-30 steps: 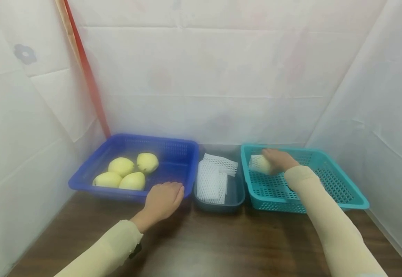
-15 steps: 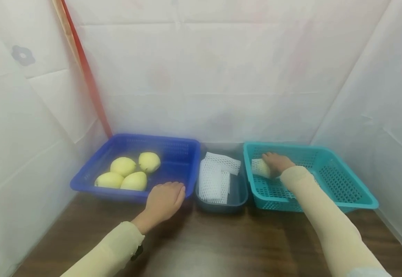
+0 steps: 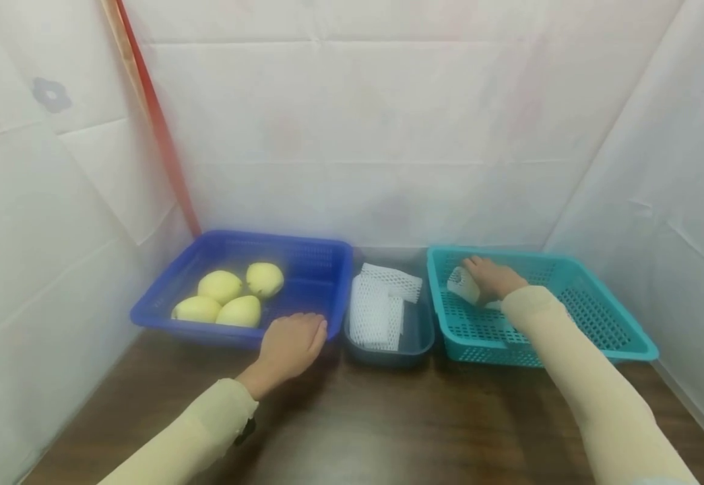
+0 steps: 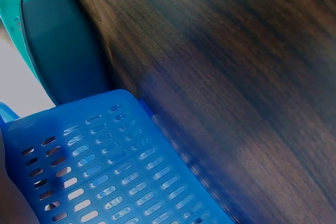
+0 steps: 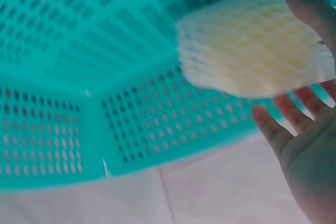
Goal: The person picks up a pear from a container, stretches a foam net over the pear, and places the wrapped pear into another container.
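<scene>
A pale yellow fruit in a white foam net sleeve (image 5: 241, 48) lies in the teal basket (image 3: 621, 323). My right hand (image 3: 492, 278) reaches over the basket's left part at this fruit. In the right wrist view its thumb is at the upper edge and its spread fingers (image 5: 273, 127) are at the lower edge, not curled round it. My left hand (image 3: 291, 345) rests on the front rim of the blue basket (image 3: 164, 323), fingers loosely extended. Several bare pale yellow pears (image 3: 241, 311) sit in that basket's left half.
Between the baskets stands a dark grey bin (image 3: 415, 337) with several white foam net sleeves (image 3: 371, 313). All three containers stand on a dark wooden table (image 3: 376, 417), close to the white cloth (image 3: 376, 135) behind.
My right hand has shifted slightly up and back at the netted fruit, whose sleeve end now tilts differently. The left hand stays on the blue rim.
</scene>
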A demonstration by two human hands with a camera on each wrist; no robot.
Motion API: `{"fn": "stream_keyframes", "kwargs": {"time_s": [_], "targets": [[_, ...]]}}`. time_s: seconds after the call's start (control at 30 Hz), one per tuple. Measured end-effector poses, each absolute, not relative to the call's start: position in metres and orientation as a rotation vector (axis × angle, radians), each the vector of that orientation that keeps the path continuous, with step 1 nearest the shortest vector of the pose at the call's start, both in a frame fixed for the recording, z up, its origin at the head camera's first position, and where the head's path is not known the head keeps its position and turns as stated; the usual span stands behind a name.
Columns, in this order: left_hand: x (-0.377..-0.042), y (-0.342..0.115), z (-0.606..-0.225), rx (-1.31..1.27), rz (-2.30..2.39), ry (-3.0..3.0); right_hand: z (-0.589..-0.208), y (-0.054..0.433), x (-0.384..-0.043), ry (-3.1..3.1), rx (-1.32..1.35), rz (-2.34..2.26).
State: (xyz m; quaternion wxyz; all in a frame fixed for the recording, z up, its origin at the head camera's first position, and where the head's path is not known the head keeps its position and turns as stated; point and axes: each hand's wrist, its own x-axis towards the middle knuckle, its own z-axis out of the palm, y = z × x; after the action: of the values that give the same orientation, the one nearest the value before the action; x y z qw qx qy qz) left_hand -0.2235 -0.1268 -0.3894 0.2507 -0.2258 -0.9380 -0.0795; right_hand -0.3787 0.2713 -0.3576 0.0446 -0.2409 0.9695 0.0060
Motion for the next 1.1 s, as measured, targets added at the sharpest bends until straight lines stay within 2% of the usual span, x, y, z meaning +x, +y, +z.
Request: {"fn": "stream_keyframes", "kwargs": {"time_s": [0.33, 0.53, 0.77, 1.1], "targets": [[-0.230, -0.135, -0.389, -0.592, -0.210, -2.544, -0.302, 0.257, -0.339, 2.885, -0.801, 0.005], [-0.232, -0.135, -0.386, -0.581, -0.223, -2.571, -0.288, 0.259, -0.302, 2.911, -0.822, -0.193], [-0.231, -0.132, -0.387, -0.585, -0.235, -2.595, -0.312, 0.256, -0.260, 2.905, -0.853, -0.369], [-0.227, -0.127, -0.389, -0.602, -0.254, -2.606, -0.361, 0.248, -0.230, 3.021, -0.920, -0.391]]}}
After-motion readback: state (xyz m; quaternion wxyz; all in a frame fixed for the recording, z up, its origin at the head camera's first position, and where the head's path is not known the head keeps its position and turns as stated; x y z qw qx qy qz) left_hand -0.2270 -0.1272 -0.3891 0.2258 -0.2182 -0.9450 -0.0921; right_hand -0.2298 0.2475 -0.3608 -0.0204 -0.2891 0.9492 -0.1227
